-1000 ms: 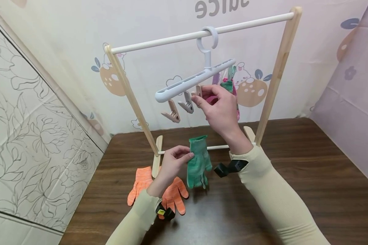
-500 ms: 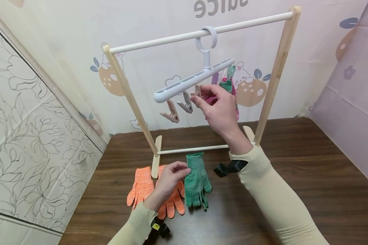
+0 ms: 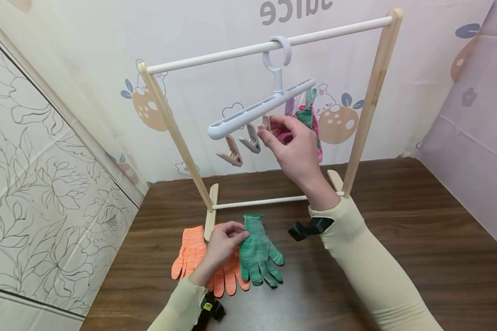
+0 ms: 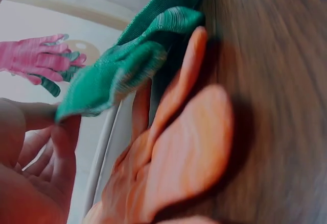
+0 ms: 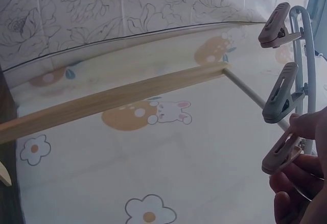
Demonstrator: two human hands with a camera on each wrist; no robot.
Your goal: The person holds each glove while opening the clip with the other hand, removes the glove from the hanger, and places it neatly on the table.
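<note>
My left hand (image 3: 222,246) pinches a green knit glove (image 3: 256,253) by the side near its cuff. The glove's fingers hang over one of two orange gloves (image 3: 192,248) lying on the table; the left hand partly hides the other. My right hand (image 3: 296,145) is raised to the pale blue clip hanger (image 3: 242,118) and pinches a beige clothespin (image 5: 280,155) between thumb and fingers. To the left, a grey clothespin (image 3: 251,140) and another beige clothespin (image 3: 233,154) dangle from the hanger. In the left wrist view, pink and green gloves (image 4: 38,58) hang behind.
The hanger hooks over the white top rod (image 3: 215,57) of a wooden-sided rack. Its upright posts (image 3: 372,105) stand on the dark wood table (image 3: 418,239), joined low down by a second rod (image 3: 258,202). A patterned cloth backdrop (image 3: 207,27) is close behind.
The left hand has lowered the green glove toward the table and slightly left, over the orange gloves, and the glove has swung flatter to view. The right hand stays at its clothespin.
</note>
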